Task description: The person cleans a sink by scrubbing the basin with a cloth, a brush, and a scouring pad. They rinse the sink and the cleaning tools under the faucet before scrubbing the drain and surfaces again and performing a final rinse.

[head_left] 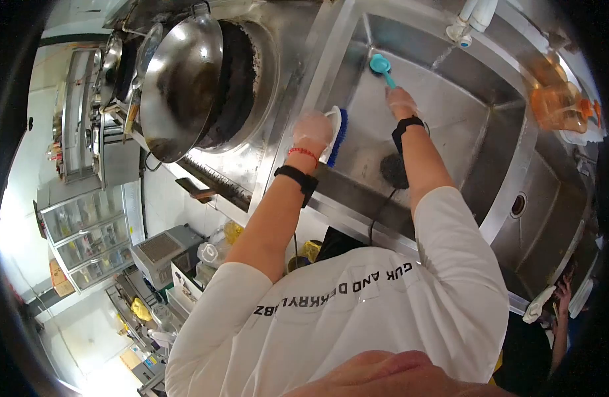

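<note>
Their left arm (268,225) and right arm (427,159) stretch forward; left hand (312,130) curled in a grip, right hand (402,102) also clenched, slightly farther out.

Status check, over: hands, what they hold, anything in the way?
Left hand: gripping blue-bristled brush. Right hand: gripping turquoise tool in sink. Dark scrubber nearby, apart from both tools.

pass: gap between left hand (312,132) and right hand (402,102), over sink floor (450,99); right of right hand to sink wall (508,132) | block: blue-bristled brush (341,135), dark scrubber (394,172) by right forearm (426,162), faucet (458,34) at far edge, wok (182,86) left
</note>
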Demonstrator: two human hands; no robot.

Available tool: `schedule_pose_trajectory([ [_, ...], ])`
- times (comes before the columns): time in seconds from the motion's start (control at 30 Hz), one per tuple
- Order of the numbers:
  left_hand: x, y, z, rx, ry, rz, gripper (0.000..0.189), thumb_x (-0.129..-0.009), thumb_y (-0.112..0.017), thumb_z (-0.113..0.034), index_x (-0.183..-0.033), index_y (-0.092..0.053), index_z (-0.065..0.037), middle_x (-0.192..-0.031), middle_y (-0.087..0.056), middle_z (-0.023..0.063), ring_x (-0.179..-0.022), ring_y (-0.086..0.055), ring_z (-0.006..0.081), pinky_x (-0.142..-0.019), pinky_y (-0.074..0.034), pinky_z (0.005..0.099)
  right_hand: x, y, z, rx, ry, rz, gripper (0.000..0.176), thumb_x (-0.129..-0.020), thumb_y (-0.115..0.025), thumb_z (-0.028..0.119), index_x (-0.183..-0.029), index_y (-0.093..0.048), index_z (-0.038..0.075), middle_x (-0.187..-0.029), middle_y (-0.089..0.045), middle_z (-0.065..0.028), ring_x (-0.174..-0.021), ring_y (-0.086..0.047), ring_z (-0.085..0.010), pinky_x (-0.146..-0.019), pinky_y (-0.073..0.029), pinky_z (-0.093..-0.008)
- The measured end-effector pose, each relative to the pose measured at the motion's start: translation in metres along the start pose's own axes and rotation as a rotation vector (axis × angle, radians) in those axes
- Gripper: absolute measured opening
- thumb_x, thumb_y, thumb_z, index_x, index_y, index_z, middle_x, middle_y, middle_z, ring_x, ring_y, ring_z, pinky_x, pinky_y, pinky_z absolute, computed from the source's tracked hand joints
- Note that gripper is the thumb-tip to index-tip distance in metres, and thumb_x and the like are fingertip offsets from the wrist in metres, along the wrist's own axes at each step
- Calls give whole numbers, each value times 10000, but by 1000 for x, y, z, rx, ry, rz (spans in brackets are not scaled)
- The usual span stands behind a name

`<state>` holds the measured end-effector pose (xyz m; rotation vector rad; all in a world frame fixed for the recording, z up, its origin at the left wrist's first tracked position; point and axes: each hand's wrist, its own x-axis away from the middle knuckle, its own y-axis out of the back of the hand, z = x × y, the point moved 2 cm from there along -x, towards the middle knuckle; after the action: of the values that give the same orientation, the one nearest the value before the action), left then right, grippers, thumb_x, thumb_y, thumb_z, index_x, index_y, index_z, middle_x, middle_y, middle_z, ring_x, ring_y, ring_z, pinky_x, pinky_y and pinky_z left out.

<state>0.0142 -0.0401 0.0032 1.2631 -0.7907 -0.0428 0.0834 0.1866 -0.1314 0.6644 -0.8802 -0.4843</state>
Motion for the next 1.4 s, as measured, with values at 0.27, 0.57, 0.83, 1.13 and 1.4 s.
schedule_pose_trajectory([
  [0.27,-11,-4,4,23,-50,-5,265,-890,-498,-206,-961,-714,-67,-1058,-667,163,-1011,-636,312,-848,-509,384,49,9,-104,187,56,169,383,-895,-489,328,-959,-630,-22,-1025,-626,-262,-980,-585,-426,-834,-457,-483],
  [0.57,10,17,-2,113,-13,-15,292,-892,-486,-228,-964,-712,-57,-1053,-667,168,-1001,-638,328,-840,-508,400,128,93,-134,-195,163,-79,465,-936,-510,289,-1345,-428,84,-1064,-593,-242,-983,-580,-375,-862,-457,-435],
  [0.83,0,6,1,6,-65,-55,324,-911,-459,-258,-959,-716,-67,-1038,-674,163,-990,-648,315,-833,-515,378,191,148,-49,-1974,458,949,324,-1005,-389,375,-987,-528,83,-599,-482,-10,-434,-445,-86,-361,-343,-235],
  [1.13,-4,-3,5,8,-120,-96,288,-882,-479,-200,-917,-722,-50,-984,-684,169,-926,-663,324,-798,-521,399,205,138,-52,-2205,148,755,394,-982,-400,476,-832,-496,125,-484,-366,50,-357,-346,-84,-327,-272,-239],
  [1.4,-3,6,2,44,-32,-18,291,-911,-485,-237,-960,-714,-64,-1038,-677,156,-980,-652,312,-831,-516,380,145,48,21,-1655,25,600,220,-939,-527,335,-890,-494,123,-597,-437,4,-427,-381,-88,-373,-275,-228],
])
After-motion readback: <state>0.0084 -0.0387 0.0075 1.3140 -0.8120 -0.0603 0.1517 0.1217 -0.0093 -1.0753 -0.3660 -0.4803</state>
